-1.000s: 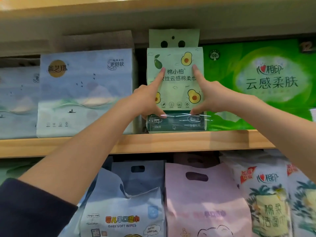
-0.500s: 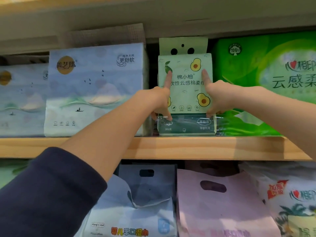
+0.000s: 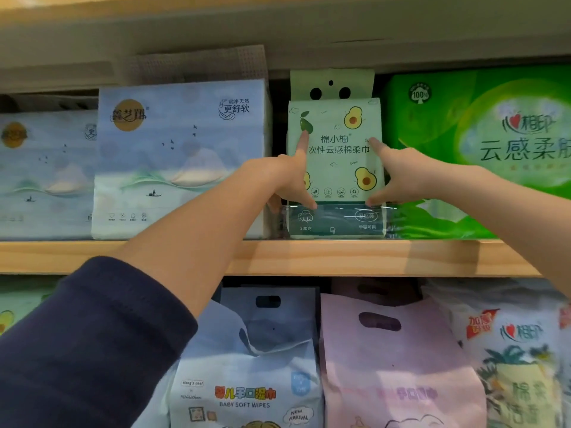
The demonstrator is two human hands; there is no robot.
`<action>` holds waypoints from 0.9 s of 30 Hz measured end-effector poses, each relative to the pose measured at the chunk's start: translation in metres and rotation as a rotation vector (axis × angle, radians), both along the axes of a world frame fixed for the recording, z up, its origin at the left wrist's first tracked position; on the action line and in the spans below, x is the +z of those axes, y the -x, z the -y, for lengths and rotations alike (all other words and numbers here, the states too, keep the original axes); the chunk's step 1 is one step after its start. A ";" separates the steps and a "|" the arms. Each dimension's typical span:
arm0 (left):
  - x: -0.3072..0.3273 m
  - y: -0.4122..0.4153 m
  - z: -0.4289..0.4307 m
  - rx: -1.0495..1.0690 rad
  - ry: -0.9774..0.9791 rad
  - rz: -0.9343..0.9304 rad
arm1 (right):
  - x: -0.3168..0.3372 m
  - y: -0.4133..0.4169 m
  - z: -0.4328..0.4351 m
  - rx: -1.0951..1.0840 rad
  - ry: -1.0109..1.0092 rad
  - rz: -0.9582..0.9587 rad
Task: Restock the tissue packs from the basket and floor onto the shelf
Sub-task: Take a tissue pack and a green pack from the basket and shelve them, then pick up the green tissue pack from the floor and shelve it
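Observation:
A pale green tissue pack with avocado prints [image 3: 338, 156] stands upright on the upper wooden shelf [image 3: 309, 257], in the gap between a blue pack and a bright green pack. My left hand [image 3: 278, 177] rests on its left front, index finger pointing up and thumb low on the pack. My right hand [image 3: 401, 174] mirrors this on the right front. Both hands press flat against the face of the pack with fingers spread, and neither wraps around it. No basket or floor is in view.
A large blue pack [image 3: 179, 156] stands left of the gap and another sits further left [image 3: 43, 168]. A big green pack [image 3: 479, 149] fills the right. On the shelf below stand baby wipes [image 3: 247, 381], a pink pack [image 3: 395, 366] and a patterned pack [image 3: 519, 366].
Both hands keep the same pose on the avocado pack. The view has shifted so the pack sits further right and lower in frame, and my left sleeve shows more.

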State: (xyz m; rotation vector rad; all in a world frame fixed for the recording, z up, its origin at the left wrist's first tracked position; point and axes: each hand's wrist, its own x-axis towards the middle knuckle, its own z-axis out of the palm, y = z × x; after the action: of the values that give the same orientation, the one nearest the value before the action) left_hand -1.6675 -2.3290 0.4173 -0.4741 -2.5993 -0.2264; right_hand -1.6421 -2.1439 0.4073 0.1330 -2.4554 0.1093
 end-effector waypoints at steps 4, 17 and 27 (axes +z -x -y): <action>-0.007 -0.014 0.015 -0.089 -0.052 -0.060 | -0.006 -0.023 0.004 -0.016 -0.026 -0.028; -0.071 -0.094 0.108 -0.241 -0.029 -0.309 | -0.061 -0.124 0.050 -0.011 0.094 -0.094; -0.189 -0.177 0.181 -0.149 -0.058 -0.109 | -0.182 -0.195 0.082 0.200 0.177 -0.044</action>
State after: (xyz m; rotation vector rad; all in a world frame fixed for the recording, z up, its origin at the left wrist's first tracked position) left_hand -1.4902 -2.5102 0.2284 -0.6419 -2.4471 -0.3160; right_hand -1.4471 -2.2262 0.2252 0.2998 -2.3708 0.4052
